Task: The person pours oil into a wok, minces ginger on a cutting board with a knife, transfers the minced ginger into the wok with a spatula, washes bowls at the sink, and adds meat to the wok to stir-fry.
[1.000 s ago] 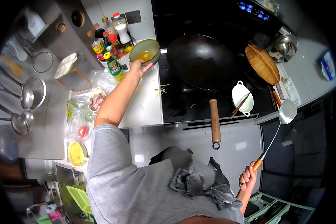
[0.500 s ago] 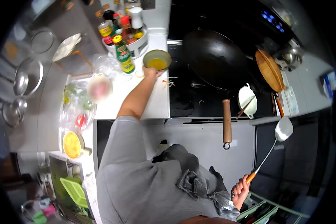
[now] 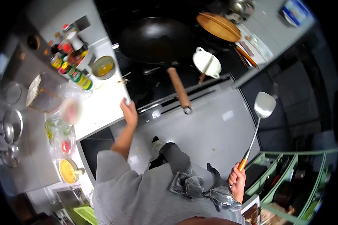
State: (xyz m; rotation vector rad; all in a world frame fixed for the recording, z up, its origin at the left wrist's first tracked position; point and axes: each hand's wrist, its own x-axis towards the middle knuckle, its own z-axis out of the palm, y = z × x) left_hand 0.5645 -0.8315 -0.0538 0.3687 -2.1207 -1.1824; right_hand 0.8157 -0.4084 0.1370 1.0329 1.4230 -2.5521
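My right hand (image 3: 236,179) is closed around the orange handle of a metal wok spatula (image 3: 264,107), whose broad blade points up and away over the floor. My left hand (image 3: 129,112) is empty, fingers stretched out and apart, just off the white counter edge near the stove. Beyond it on the counter stands a bowl (image 3: 98,70) with yellow liquid inside. The black wok (image 3: 154,39) sits on the cooktop, its wooden handle (image 3: 179,88) reaching toward me. A white dish (image 3: 199,60) with chopsticks across it rests right of the wok.
Sauce bottles (image 3: 79,77) crowd the back left of the counter. A yellow pot of food (image 3: 68,170), plastic bags and a red item lie along the left counter. A wooden lid (image 3: 218,27) covers a pan on the right. A green rack (image 3: 296,161) stands at lower right.
My left hand has let go of the bowl and drawn back toward me. The view has turned, and the spatula is still in my right hand.
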